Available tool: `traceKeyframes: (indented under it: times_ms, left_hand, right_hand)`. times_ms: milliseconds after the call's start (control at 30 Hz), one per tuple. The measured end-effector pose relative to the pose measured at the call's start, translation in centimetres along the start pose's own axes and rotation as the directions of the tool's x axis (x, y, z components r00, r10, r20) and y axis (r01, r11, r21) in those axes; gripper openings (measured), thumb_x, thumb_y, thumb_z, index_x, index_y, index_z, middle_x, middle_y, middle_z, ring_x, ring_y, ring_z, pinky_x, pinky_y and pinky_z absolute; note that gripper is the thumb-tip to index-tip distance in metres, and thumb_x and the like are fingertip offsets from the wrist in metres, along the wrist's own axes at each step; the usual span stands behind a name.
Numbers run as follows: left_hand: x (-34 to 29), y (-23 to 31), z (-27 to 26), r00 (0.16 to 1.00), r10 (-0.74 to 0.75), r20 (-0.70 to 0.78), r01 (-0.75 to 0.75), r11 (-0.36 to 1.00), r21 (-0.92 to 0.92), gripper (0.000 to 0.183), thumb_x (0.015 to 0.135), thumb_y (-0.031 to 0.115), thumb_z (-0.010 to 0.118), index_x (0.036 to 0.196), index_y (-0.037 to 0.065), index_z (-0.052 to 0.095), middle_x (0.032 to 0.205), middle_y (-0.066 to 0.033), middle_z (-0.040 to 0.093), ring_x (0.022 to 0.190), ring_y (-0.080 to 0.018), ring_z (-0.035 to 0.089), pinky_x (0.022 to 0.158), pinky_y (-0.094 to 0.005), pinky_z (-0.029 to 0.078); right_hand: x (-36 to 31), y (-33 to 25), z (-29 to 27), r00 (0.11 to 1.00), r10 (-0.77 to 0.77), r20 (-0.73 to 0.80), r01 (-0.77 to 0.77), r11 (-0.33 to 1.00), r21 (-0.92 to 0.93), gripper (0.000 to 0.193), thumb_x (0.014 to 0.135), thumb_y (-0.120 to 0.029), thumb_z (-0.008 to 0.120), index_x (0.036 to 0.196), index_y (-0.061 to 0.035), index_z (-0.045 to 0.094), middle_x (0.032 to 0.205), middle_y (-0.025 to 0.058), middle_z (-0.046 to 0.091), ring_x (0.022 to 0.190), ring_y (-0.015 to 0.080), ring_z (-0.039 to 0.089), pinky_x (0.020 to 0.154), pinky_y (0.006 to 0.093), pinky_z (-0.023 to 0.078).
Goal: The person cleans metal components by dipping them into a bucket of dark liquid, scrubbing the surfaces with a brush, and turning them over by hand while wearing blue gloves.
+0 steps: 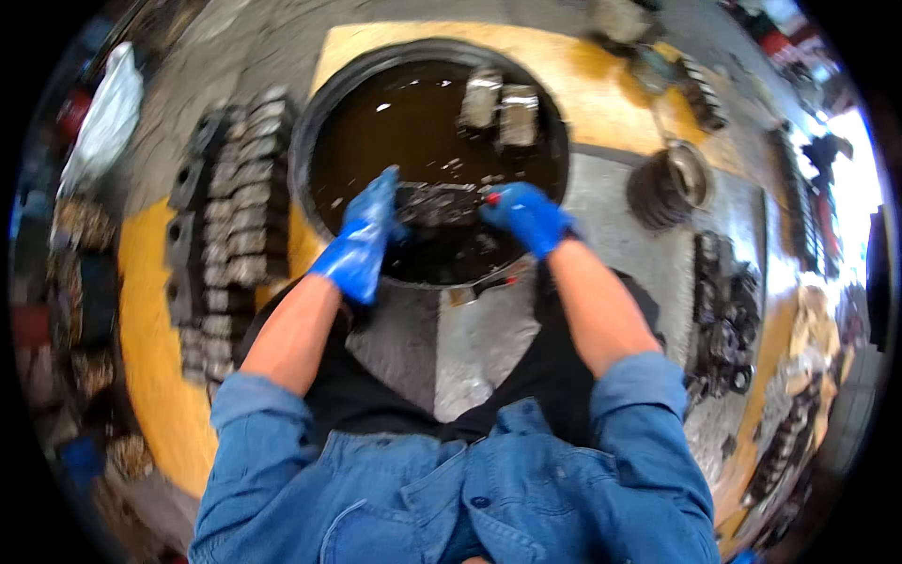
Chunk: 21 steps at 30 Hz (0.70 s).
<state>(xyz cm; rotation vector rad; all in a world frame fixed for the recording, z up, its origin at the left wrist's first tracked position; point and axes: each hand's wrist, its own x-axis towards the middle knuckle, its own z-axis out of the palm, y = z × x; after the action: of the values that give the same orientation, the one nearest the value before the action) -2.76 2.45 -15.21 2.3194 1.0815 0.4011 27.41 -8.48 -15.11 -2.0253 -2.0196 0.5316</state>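
Both my hands wear blue gloves and reach over a round black tub (303,155) of dark brown liquid. Between them is a dark, wet, oblong metal block (437,205), low over the liquid or partly in it. My left hand (369,228) grips its left end, fingers pointing away from me. The other end is held in my right hand (528,218), its fingers curled inward. Something small and red (492,198) shows at the right fingertips; its kind is unclear. Two similar grimy metal blocks (481,98) (519,117) sit side by side at the tub's far right, partly above the liquid.
Left of the tub stand rows of stacked metal blocks (246,193). A ribbed metal cylinder (669,185) stands to the right, with dark machine parts (725,315) nearer me. A brush-like tool (474,289) lies against the tub's near rim. A white plastic bag (108,117) is far left.
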Motion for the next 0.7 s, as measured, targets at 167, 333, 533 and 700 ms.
traceKeyframes:
  times_ms: [167, 333, 533, 700]
  left_hand:
    - [0.1, 3.0, -2.8, 0.971, -0.187, 0.150, 0.179, 0.982, 0.064, 0.111, 0.062, 0.026, 0.097, 0.157, 0.004, 0.044, 0.138, -0.0237, 0.067, 0.128, -0.0393, 0.065, 0.110, -0.0428, 0.052]
    - [0.6, 3.6, -2.7, 0.967, -0.203, 0.153, 0.195, 0.978, 0.071, 0.111, 0.062, 0.026, 0.097, 0.158, 0.005, 0.044, 0.138, -0.0213, 0.068, 0.127, -0.0381, 0.066, 0.110, -0.0420, 0.053]
    - [1.4, 2.7, -0.9, 0.985, -0.138, 0.105, 0.136, 0.990, 0.021, 0.111, 0.057, 0.034, 0.101, 0.152, 0.006, 0.051, 0.138, -0.0192, 0.069, 0.128, -0.0375, 0.066, 0.108, -0.0427, 0.054]
    - [1.9, 4.4, -1.7, 0.975, -0.162, 0.154, 0.157, 0.987, 0.043, 0.112, 0.055, 0.038, 0.102, 0.150, 0.006, 0.053, 0.138, -0.0195, 0.069, 0.128, -0.0380, 0.066, 0.109, -0.0441, 0.053]
  right_hand:
    - [0.3, -5.4, -6.5, 0.999, 0.028, -0.042, -0.024, 0.995, 0.101, 0.035, 0.095, -0.045, 0.069, 0.120, -0.0215, 0.077, 0.115, 0.0117, 0.078, 0.106, 0.0362, 0.073, 0.094, 0.0450, 0.059]
    - [-0.4, -8.5, -9.1, 0.987, -0.028, -0.156, 0.098, 0.882, 0.460, 0.028, 0.097, -0.020, 0.078, 0.122, -0.0093, 0.078, 0.107, 0.0105, 0.081, 0.095, 0.0176, 0.075, 0.088, 0.0336, 0.060]
    - [-0.1, -10.0, -8.3, 0.989, -0.098, -0.108, 0.136, 0.886, 0.444, 0.021, 0.095, -0.017, 0.078, 0.114, -0.0083, 0.080, 0.103, 0.0134, 0.081, 0.092, 0.0224, 0.078, 0.086, 0.0356, 0.062]
    - [-0.3, -8.4, -8.4, 0.993, 0.024, -0.119, 0.036, 0.881, 0.471, 0.024, 0.097, -0.022, 0.077, 0.117, -0.0098, 0.079, 0.106, 0.0127, 0.080, 0.095, 0.0221, 0.077, 0.090, 0.0353, 0.061]
